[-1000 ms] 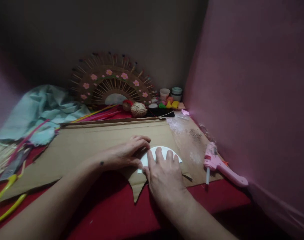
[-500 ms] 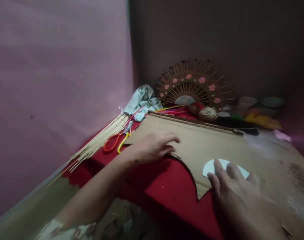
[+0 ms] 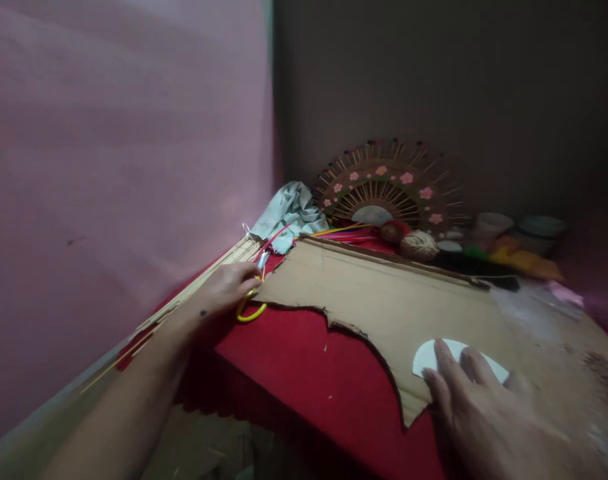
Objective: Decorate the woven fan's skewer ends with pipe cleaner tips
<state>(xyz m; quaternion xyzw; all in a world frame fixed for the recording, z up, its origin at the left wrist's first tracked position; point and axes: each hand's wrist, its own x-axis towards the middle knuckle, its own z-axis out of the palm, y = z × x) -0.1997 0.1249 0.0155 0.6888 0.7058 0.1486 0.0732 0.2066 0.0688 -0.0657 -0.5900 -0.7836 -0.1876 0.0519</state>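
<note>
My left hand (image 3: 231, 287) is over the scissors (image 3: 251, 311), its fingers closed around their middle. The yellow handle loop shows below the fingers and part of the blades above; the red loop is hidden. On the right, my right hand (image 3: 477, 393) lies with fingers spread on a white half-round paper piece (image 3: 424, 358), pressing it against the brown cardboard sheet (image 3: 374, 287). That sheet has a ragged, curved cut along its near edge, ending in a pointed corner beside my right hand.
Thin bamboo sticks (image 3: 184, 300) lie along the pink wall. A crumpled pale cloth (image 3: 289, 213), a flower-painted fan (image 3: 394, 173) and a ball of twine (image 3: 419, 246) sit behind the cardboard. Red cloth (image 3: 294, 360) covers the table; its front edge drops toward the floor.
My left hand has moved left from above the cardboard's cut edge onto the scissors. My right hand stays on the white paper piece. The view has shifted slightly.
</note>
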